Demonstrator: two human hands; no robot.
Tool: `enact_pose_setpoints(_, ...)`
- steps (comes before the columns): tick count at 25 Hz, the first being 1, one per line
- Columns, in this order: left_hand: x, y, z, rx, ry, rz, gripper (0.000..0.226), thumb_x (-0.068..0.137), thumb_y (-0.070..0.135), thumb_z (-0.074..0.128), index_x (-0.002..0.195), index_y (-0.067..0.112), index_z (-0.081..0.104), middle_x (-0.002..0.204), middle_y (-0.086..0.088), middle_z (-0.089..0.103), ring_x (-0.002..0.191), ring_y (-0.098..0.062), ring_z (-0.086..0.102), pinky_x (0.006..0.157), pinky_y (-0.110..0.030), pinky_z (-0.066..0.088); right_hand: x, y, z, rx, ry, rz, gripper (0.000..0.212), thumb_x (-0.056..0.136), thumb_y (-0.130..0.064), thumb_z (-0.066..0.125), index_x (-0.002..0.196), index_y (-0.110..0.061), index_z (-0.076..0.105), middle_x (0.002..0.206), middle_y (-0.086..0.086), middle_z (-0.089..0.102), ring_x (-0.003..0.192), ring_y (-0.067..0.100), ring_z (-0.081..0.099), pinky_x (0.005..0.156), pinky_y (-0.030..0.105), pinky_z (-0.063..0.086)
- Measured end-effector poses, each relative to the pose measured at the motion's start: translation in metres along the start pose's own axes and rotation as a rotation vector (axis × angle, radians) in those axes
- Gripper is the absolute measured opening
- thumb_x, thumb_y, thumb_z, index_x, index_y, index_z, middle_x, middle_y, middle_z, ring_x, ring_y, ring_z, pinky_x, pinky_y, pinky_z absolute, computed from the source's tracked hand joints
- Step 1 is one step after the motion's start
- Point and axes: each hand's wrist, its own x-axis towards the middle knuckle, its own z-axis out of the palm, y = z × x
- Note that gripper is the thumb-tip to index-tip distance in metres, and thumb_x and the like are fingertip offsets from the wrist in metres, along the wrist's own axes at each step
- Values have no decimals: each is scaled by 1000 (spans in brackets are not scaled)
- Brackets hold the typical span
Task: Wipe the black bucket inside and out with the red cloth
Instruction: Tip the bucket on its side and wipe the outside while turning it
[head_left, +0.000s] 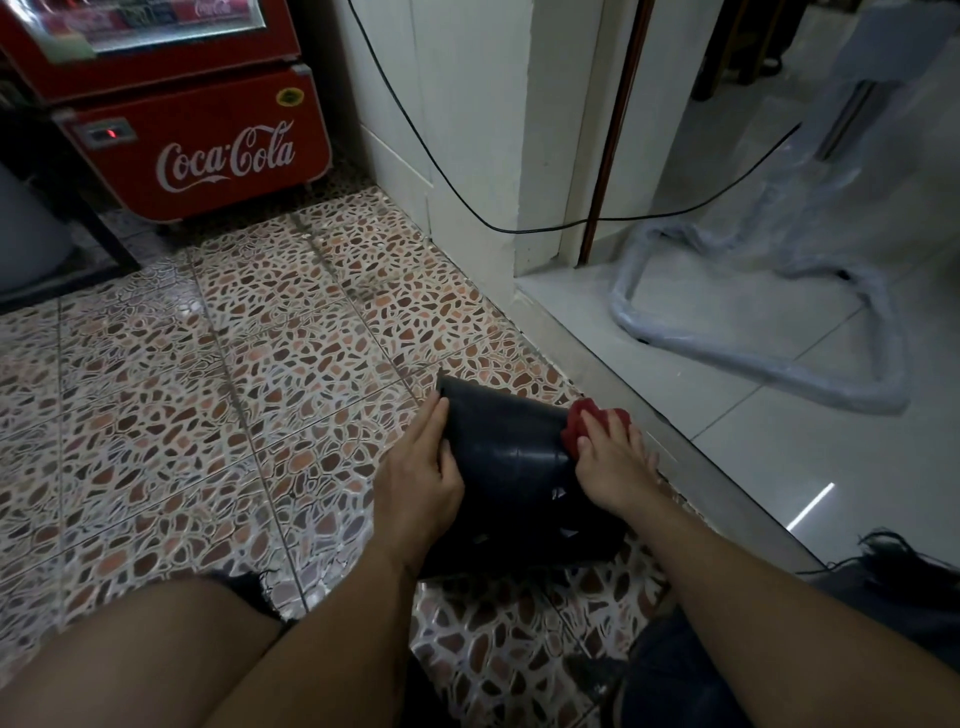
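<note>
The black bucket lies on its side on the patterned floor tiles, its base pointing away from me and its rim toward my legs. My left hand grips its left side, fingers laid along the wall. My right hand presses the red cloth against the bucket's upper right outer wall near the base. Only a bunched part of the cloth shows past my fingers. The inside of the bucket is hidden.
A raised step edge runs diagonally just right of the bucket, with pale tiles beyond. A plastic-wrapped metal frame stands there. A red Coca-Cola cooler is at the back left. A black cable hangs along the wall corner. My knees frame the bottom.
</note>
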Motion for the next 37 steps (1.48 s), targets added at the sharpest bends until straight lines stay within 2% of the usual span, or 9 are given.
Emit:
enact_pose_setpoints(4,9,2,6,-132,-7,-76,54,99,12,39,151,27,37,157,9,35,142,-7,34,113,-19,20,-15,-51,3,-7,4,-222,59,103,-35,31,159,-38,13,170,-6,0,154,30,-6,121,55,-5)
enact_pose_setpoints(8,29,3,9,-279,2,-148,53,97,4,38,147,21,44,155,4,42,143,-9,35,120,-31,25,-47,-79,34,14,41,-612,67,99,-27,36,159,-42,9,168,-13,-11,151,19,-23,119,44,-15)
enact_pose_setpoints(10,36,2,10,-324,-16,-180,52,98,8,38,147,24,45,154,6,42,142,-8,35,120,-32,24,-44,-56,31,-12,75,-567,70,100,-28,38,158,-46,2,165,-16,-18,149,14,-27,118,43,-18)
enact_pose_setpoints(14,47,6,12,-395,-34,-225,50,99,12,39,145,27,47,153,6,44,142,-10,36,120,-34,24,-35,-6,20,-58,96,-235,66,104,-37,33,156,-48,-7,166,-11,-18,150,17,-25,119,55,-15)
enact_pose_setpoints(18,50,10,11,-426,-21,-298,49,98,13,39,143,29,49,151,6,46,140,-13,38,119,-27,22,-18,-33,9,-13,52,-51,71,97,-27,36,158,-43,5,169,-6,-5,153,26,-15,119,57,-12)
enact_pose_setpoints(21,52,10,11,-451,-28,-311,50,97,11,41,143,27,50,151,4,47,139,-14,40,119,-32,26,-20,-79,11,72,41,-143,75,91,-22,38,158,-43,11,169,-6,-3,152,28,-15,120,52,-13)
enact_pose_setpoints(26,57,4,14,-468,-40,-304,51,96,9,41,144,26,49,150,6,47,138,-11,40,118,-29,28,-43,-77,37,-103,58,-491,73,97,-39,29,154,-47,-16,166,-5,-24,147,23,-34,117,51,-20)
enact_pose_setpoints(32,61,7,17,-501,-46,-311,50,97,10,41,143,26,50,151,8,46,140,-10,37,111,-18,19,-32,1,19,-164,32,-181,67,102,-49,21,153,-43,-23,164,0,-29,146,25,-34,117,61,-14)
enact_pose_setpoints(37,62,10,19,-492,-39,-309,50,97,10,39,144,24,49,153,6,44,141,-11,35,113,-20,19,-11,-42,11,-19,-34,-13,67,98,-40,21,158,-39,-9,167,3,-21,149,33,-28,118,57,-16)
